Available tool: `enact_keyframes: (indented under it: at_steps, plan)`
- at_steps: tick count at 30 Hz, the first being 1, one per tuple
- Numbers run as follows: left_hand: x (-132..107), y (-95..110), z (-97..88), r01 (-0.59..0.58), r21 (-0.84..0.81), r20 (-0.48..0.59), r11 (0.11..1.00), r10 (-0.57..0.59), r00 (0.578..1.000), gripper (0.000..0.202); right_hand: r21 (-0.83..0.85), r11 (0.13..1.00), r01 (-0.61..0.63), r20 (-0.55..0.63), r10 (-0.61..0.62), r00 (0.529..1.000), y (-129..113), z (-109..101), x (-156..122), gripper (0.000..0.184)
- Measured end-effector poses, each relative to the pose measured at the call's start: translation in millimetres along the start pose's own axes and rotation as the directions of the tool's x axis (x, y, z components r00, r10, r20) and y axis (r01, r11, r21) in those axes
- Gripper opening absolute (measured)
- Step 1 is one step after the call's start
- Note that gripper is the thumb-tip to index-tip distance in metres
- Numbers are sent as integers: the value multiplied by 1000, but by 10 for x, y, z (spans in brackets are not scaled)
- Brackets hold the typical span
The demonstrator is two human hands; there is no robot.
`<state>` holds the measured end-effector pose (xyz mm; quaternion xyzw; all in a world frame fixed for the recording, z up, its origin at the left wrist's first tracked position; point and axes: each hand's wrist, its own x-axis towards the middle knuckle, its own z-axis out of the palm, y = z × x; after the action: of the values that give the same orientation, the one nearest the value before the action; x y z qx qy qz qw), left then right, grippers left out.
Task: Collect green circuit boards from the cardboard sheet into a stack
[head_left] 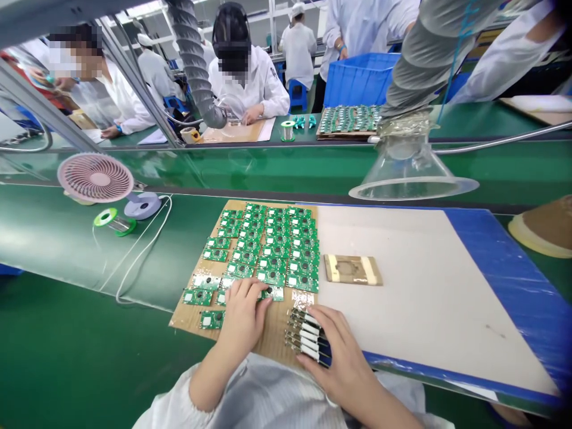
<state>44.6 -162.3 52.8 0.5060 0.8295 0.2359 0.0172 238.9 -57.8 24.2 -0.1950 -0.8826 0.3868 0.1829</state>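
Note:
Rows of green circuit boards lie on a brown cardboard sheet. My left hand is over the near rows, its fingers curled and pinching the end of one circuit board; the fingertips are partly hidden. To its right, my right hand grips a row of circuit boards stood on edge, thumb at the near end and fingers at the far end. White parts and dark edges show on that held stack. A small brown fixture with pale tape strips lies beyond my right hand.
A white work surface with blue edging spreads to the right. Above it hangs a clear extraction hood. On the left are a pink fan, a solder spool and a white cable. Co-workers sit across the bench.

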Motion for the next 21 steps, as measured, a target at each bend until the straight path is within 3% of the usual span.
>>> enact_keyframes:
  at_steps: [8,13,18,21]
  plan:
    - [28,23,-57,67,-91,76,994,-60,995,9,-6,998,59,-31,-59,998,66,-18,-17,61]
    - [12,59,-39,33,-271,46,962,-21,999,8,-3,986,165,-33,-165,986,64,-15,-28,58]
    - [67,139,59,41,-507,63,861,-10,998,5,-32,969,243,52,-241,969,-3,-6,22,61]
    - [115,192,91,114,-646,175,755,1,985,11,-96,957,275,25,-273,962,-35,-1,67,59]
